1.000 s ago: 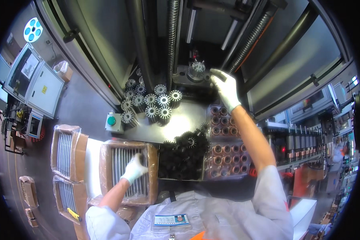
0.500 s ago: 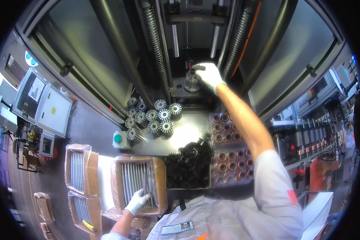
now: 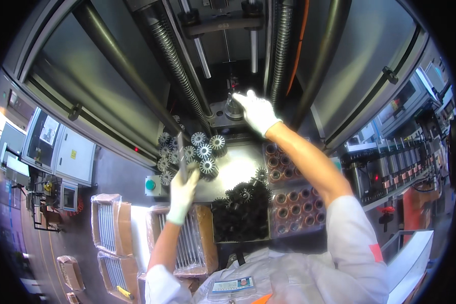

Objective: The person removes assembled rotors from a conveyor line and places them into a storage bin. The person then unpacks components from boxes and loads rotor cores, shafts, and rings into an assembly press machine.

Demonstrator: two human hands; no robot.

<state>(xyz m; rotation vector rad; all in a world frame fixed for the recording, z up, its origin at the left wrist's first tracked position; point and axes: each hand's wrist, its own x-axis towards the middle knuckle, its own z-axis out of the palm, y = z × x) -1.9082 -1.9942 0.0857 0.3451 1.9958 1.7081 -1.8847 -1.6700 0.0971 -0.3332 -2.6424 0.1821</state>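
Observation:
A slim grey metal shaft [image 3: 182,154] stands nearly upright in my gloved left hand [image 3: 183,188], whose fingers are closed round its lower part. This hand is above the near edge of the metal table, by the slotted rotor cores [image 3: 206,151]. My gloved right hand [image 3: 259,114] reaches into the press, with fingers stretched and somewhat spread. Its fingertips are at the top of the round metal fixture [image 3: 233,109]; whether they touch it I cannot make out. No part shows in that hand. Behind my left forearm, the cardboard box [image 3: 205,230] holds several similar shafts.
A dark heap of toothed parts [image 3: 240,218] fills a bin at the table's front. Clear trays [image 3: 295,207] of copper-coloured rings lie right of it. A green button box [image 3: 150,185] stands left. Press columns [image 3: 131,71] and guide rods [image 3: 254,50] flank the fixture.
My left hand has lifted a shaft out of the box and carried it up over the table. My right hand has moved slightly down, and the dark cylinder by its fingers no longer shows.

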